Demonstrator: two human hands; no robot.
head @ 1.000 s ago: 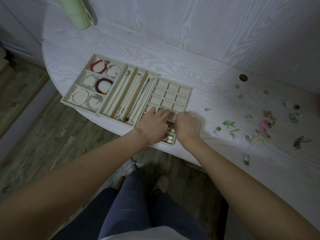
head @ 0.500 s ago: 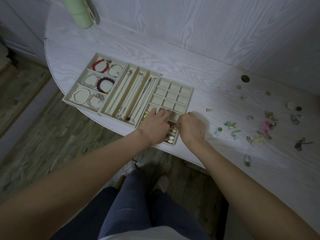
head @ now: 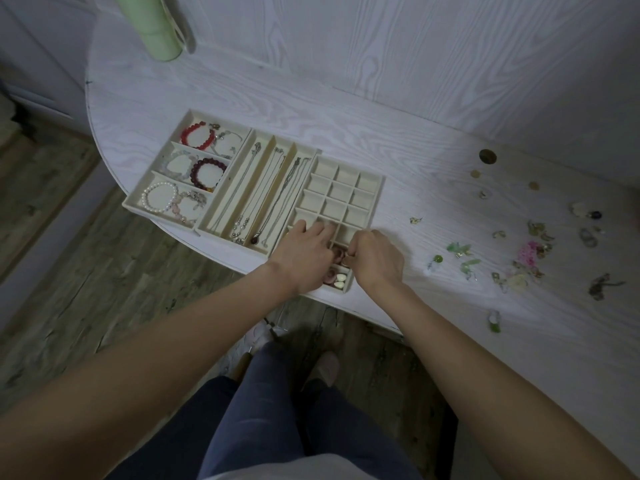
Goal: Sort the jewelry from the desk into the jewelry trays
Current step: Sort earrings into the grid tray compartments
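Both hands are over the near end of the grid tray (head: 375,199): the left hand (head: 302,255) lies flat with fingers straight, tips on the dividers, and the right hand (head: 377,259) is curled in a pinch, though what it's pinching is too small to tell. Pale beads (head: 339,279) sit in the compartment just below the right fingertips (head: 350,253). Loose jewelry (head: 526,252) is scattered well off to their right on the desk (head: 381,116), with necklace tray (head: 242,188) and bracelet tray (head: 152,181) to the left.

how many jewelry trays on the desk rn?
3, side by side: bracelet tray leftmost, necklace tray in the middle, grid tray rightmost, its near end partly hidden under both hands.
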